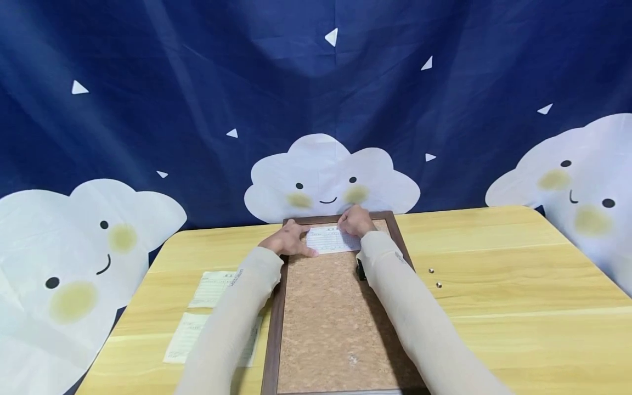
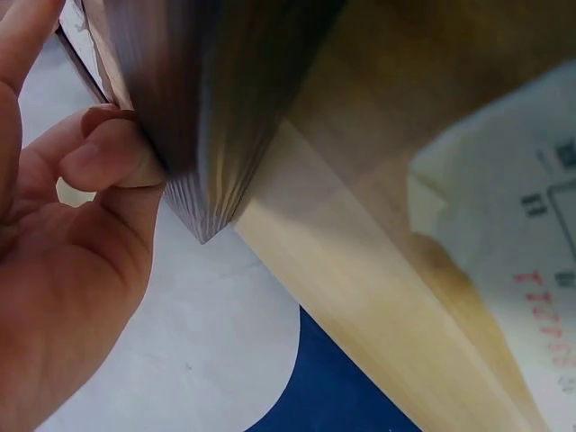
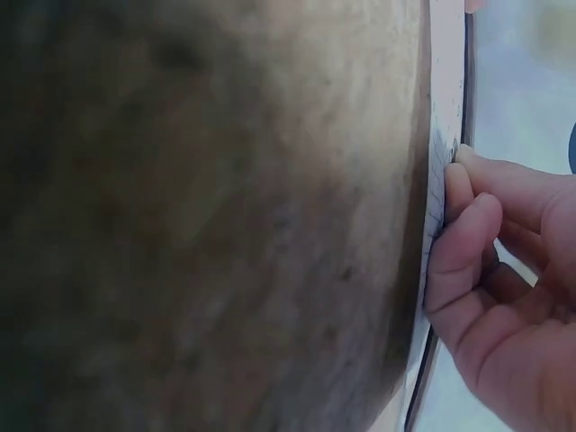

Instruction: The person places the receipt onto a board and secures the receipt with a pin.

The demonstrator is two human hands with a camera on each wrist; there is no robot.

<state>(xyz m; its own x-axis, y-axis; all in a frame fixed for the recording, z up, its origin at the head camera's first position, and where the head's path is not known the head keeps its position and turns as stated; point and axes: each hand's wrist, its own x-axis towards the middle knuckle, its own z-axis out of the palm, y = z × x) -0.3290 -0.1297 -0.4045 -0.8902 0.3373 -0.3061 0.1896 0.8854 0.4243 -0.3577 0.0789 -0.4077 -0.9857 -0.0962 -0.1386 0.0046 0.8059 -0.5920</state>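
A white printed slip (image 1: 326, 240) lies across the far end of a framed cork board (image 1: 336, 318). My left hand (image 1: 292, 240) rests over the frame's left edge, thumb and index finger spread at the slip's left side. In the left wrist view that hand (image 2: 90, 216) is beside the dark frame (image 2: 189, 117). With fingers curled, my right hand (image 1: 356, 220) works at the slip's upper right part. The right wrist view shows this hand (image 3: 504, 270) pinching a small dark thumbtack (image 3: 454, 155) against the slip (image 3: 436, 171), mostly hidden by the fingertips.
Two small silver thumbtacks, one nearer (image 1: 439, 285) and one farther (image 1: 432, 270), lie on the wooden table (image 1: 518, 307) right of the board. Left of it are pale printed slips, one farther (image 1: 209, 288) and others nearer (image 1: 182, 337), partly under my left sleeve. A blue cloud-patterned curtain (image 1: 207, 82) hangs behind.
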